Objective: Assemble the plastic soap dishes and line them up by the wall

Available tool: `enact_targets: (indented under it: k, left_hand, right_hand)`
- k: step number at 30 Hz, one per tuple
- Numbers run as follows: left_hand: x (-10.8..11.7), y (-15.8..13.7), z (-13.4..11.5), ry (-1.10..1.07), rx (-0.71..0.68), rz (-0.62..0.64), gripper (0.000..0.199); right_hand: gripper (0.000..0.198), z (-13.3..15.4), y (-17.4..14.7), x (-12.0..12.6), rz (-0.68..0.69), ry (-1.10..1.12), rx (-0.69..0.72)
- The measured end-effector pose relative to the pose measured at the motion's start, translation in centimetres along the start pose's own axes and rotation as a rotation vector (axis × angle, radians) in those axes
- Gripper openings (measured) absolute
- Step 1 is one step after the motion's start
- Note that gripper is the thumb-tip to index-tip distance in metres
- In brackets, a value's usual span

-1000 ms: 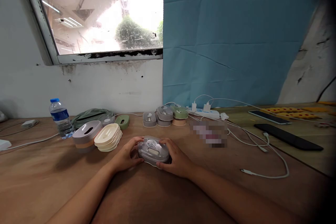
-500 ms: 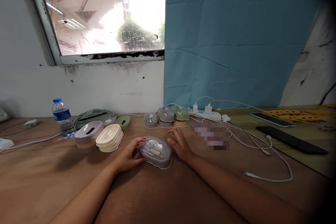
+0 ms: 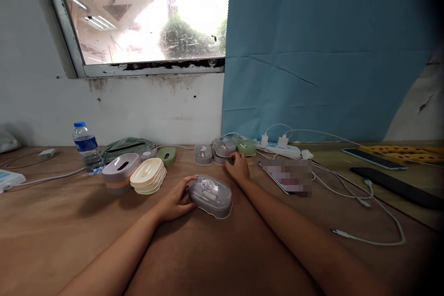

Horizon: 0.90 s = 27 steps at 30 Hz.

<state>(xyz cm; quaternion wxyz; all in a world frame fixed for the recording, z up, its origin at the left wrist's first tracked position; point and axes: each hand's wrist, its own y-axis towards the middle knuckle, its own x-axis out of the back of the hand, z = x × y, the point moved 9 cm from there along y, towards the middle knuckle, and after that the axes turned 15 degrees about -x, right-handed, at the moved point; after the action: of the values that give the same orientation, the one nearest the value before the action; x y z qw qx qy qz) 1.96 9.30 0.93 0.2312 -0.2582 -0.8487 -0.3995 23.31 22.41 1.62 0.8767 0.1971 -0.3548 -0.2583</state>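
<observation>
A grey oval box with a clear lid (image 3: 211, 195), a round white print on top, sits on the table in front of me. My left hand (image 3: 178, 201) grips its left end, thumb in front and fingers behind. Beyond the box's right end, my right hand (image 3: 238, 167) hovers by the stacked boxes, fingers bent and apart with nothing visible in them. Whether it touches the stack is unclear. That stack has a grey lidded box (image 3: 224, 145) on top and a green lidded box (image 3: 244, 144) beside it; a smaller grey box (image 3: 203, 153) stands to their left.
Cream trays (image 3: 148, 175) lie stacked beside a lilac container (image 3: 121, 166), with a green lid (image 3: 167, 156) behind. A water bottle (image 3: 88, 150) and green pouch (image 3: 126, 146) stand farther left. On the right are a phone (image 3: 277, 180), white cables (image 3: 374, 242) and a power strip (image 3: 284, 149).
My right hand has left the right side of the grey box and moved forward toward the stacked boxes. My left hand stays on the box. The view has shifted slightly.
</observation>
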Motion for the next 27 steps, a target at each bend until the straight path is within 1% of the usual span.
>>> enact_targets:
  k: [3,7,17,23,25,27]
  left_hand:
    - [0.0,0.0,0.2,0.008,-0.004,0.001,0.064]
    - [-0.1,-0.1,0.2,0.003,-0.01,0.005,0.065]
    - [0.0,-0.1,0.4,0.017,0.0,0.011,0.065]
    - [-0.1,-0.1,0.3,0.025,-0.01,0.02,0.066]
    - [-0.1,-0.2,0.2,0.062,-0.001,0.033,0.069]
    - [-0.1,-0.3,0.3,0.117,0.022,0.057,0.074]
  right_hand:
    - [0.015,-0.1,0.1,0.1,-0.017,-0.02,0.002]
    - [0.015,0.2,0.0,-0.1,-0.007,-0.037,0.034]
    - [0.023,0.9,-0.3,-0.3,0.004,-0.055,0.085]
    - [0.026,1.3,-0.4,-0.2,0.024,-0.01,0.12]
    - [0.025,1.7,-0.6,0.2,0.034,0.026,0.14]
    - [0.023,2.5,-1.2,0.6,0.076,0.078,0.186]
